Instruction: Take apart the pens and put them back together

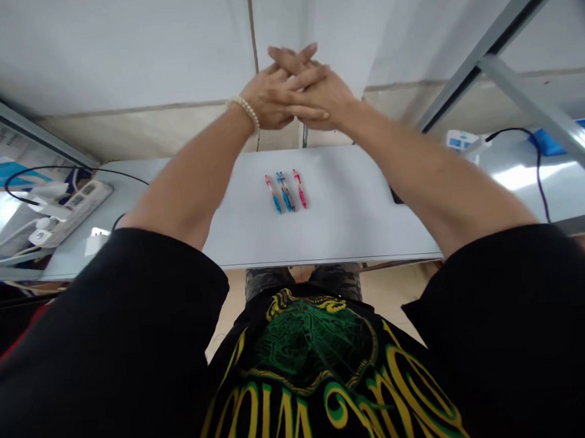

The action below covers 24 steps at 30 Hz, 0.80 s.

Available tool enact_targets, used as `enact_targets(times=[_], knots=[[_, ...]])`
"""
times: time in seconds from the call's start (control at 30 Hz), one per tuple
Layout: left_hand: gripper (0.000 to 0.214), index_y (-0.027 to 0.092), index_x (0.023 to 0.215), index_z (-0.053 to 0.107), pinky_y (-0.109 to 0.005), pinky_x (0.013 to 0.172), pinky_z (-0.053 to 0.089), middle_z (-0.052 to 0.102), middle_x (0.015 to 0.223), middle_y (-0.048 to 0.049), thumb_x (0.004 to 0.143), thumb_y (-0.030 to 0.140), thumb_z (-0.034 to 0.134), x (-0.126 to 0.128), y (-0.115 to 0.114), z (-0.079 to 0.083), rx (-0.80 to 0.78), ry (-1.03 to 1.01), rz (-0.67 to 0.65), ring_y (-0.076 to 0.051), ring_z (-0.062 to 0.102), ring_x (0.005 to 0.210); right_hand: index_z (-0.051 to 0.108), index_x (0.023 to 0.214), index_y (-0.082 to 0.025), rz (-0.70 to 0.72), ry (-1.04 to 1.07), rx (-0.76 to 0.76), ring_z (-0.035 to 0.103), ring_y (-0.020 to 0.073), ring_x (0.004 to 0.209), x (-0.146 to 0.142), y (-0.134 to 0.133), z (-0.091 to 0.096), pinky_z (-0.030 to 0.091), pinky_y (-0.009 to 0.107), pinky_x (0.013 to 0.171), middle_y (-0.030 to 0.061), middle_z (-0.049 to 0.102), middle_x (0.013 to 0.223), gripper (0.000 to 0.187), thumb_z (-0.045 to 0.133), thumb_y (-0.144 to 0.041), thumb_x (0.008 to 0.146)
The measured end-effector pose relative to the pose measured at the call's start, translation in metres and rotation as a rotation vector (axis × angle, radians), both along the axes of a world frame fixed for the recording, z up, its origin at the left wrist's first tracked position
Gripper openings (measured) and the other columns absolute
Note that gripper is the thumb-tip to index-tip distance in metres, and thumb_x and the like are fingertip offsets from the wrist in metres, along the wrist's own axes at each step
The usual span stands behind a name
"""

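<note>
My left hand (267, 99), with a pearl bracelet on its wrist, and my right hand (337, 99) are clasped together at arm's length, fingers interlaced and crossing over each other. They hold nothing but each other and hang in the air above the far edge of a white table (353, 221). On the table below them lies a short row of pens (285, 191), side by side, in red, blue and pink. Neither hand touches the pens.
A white power strip (71, 204) with plugs and cables lies at the table's left end. At the right stand a grey metal frame (513, 83), a black cable (537, 162) and a small white device (460, 140). A pale wall is behind.
</note>
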State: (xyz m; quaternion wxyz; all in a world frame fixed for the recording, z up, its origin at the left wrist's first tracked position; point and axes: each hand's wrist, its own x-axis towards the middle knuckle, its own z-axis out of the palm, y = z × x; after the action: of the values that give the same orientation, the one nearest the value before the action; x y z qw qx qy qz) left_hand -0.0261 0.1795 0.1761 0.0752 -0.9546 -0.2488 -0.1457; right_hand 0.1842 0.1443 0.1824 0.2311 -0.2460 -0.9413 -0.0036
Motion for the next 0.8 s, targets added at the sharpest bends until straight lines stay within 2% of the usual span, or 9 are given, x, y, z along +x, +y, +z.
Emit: enact_targets(times=[0.07,0.13,0.2,0.27,0.3,0.4,0.5,0.57,0.8], knots=[[0.049,0.038,0.143,0.074,-0.055,0.145,0.014,0.017,0.188,0.0114,0.097,0.025,0.06,-0.005,-0.013,-0.037,0.075,-0.07,0.012,-0.025,0.011,0.176,0.057,0.162,-0.03,-0.17,0.125,-0.072,0.033,0.0387,0.169,0.005,-0.02,-0.036,0.037,0.062,0.136,0.004,0.038,0.18,0.065,0.053,-0.03,0.097],[0.058,0.022,0.152,0.065,-0.056,0.139,0.033,0.023,0.187,-0.0084,0.096,0.018,0.051,-0.012,-0.028,-0.077,0.131,-0.342,0.134,-0.029,0.019,0.175,0.042,0.171,-0.029,-0.335,0.212,-0.161,0.053,0.038,0.154,0.013,-0.039,-0.075,0.05,0.056,0.126,0.0107,0.047,0.172,0.078,0.054,-0.036,0.095],[0.06,0.024,0.158,0.051,-0.061,0.128,0.045,0.035,0.177,-0.0179,0.098,0.025,0.049,-0.019,-0.045,-0.115,0.075,-0.52,0.291,-0.034,0.038,0.166,0.052,0.162,-0.016,-0.486,0.242,-0.306,0.067,0.0414,0.13,0.021,-0.056,-0.11,0.057,0.061,0.115,0.0209,0.067,0.142,0.077,0.058,-0.044,0.091],[0.057,0.026,0.157,0.039,-0.058,0.111,0.057,0.048,0.161,-0.0221,0.101,0.035,0.048,-0.023,-0.059,-0.144,0.035,-0.728,0.432,-0.032,0.062,0.14,0.062,0.146,-0.011,-0.582,0.233,-0.503,0.074,0.0396,0.103,0.026,-0.071,-0.135,0.059,0.061,0.104,0.0152,0.074,0.097,0.07,0.064,-0.051,0.089],[0.053,0.026,0.153,0.037,-0.055,0.103,0.06,0.052,0.152,-0.0221,0.103,0.041,0.047,-0.023,-0.065,-0.155,0.018,-0.832,0.501,-0.03,0.067,0.127,0.061,0.145,-0.011,-0.59,0.238,-0.591,0.074,0.0375,0.095,0.028,-0.079,-0.144,0.06,0.059,0.1,0.011,0.072,0.087,0.071,0.068,-0.054,0.088],[0.044,0.027,0.138,0.044,-0.051,0.09,0.059,0.061,0.127,-0.0147,0.109,0.06,0.042,-0.018,-0.073,-0.168,-0.022,-1.04,0.573,-0.026,0.067,0.106,0.059,0.141,-0.016,-0.574,0.259,-0.752,0.072,0.0339,0.086,0.027,-0.097,-0.155,0.061,0.052,0.088,0.0064,0.072,0.083,0.076,0.076,-0.063,0.084],[0.047,0.029,0.117,0.048,-0.045,0.075,0.054,0.06,0.102,-0.0056,0.108,0.075,0.042,-0.008,-0.074,-0.164,-0.003,-1.208,0.548,-0.02,0.059,0.086,0.05,0.151,-0.014,-0.58,0.153,-0.858,0.07,0.0339,0.077,0.02,-0.108,-0.154,0.06,0.049,0.078,0.0046,0.071,0.078,0.091,0.082,-0.057,0.077],[0.045,0.03,0.105,0.045,-0.042,0.067,0.048,0.053,0.091,-0.0025,0.107,0.075,0.046,-0.002,-0.074,-0.162,-0.007,-1.304,0.513,-0.019,0.051,0.077,0.044,0.156,-0.01,-0.556,0.069,-0.881,0.072,0.0366,0.08,0.012,-0.113,-0.152,0.061,0.049,0.077,0.006,0.071,0.078,0.101,0.085,-0.049,0.073],[0.047,0.029,0.085,0.034,-0.038,0.066,0.043,0.035,0.075,0.003,0.1,0.06,0.066,0.01,-0.095,-0.179,-0.058,-1.541,0.492,-0.018,0.041,0.067,0.038,0.16,-0.007,-0.53,0.039,-0.784,0.071,0.0355,0.081,0.001,-0.12,-0.159,0.057,0.044,0.073,0.0066,0.07,0.078,0.087,0.063,-0.03,0.079]])
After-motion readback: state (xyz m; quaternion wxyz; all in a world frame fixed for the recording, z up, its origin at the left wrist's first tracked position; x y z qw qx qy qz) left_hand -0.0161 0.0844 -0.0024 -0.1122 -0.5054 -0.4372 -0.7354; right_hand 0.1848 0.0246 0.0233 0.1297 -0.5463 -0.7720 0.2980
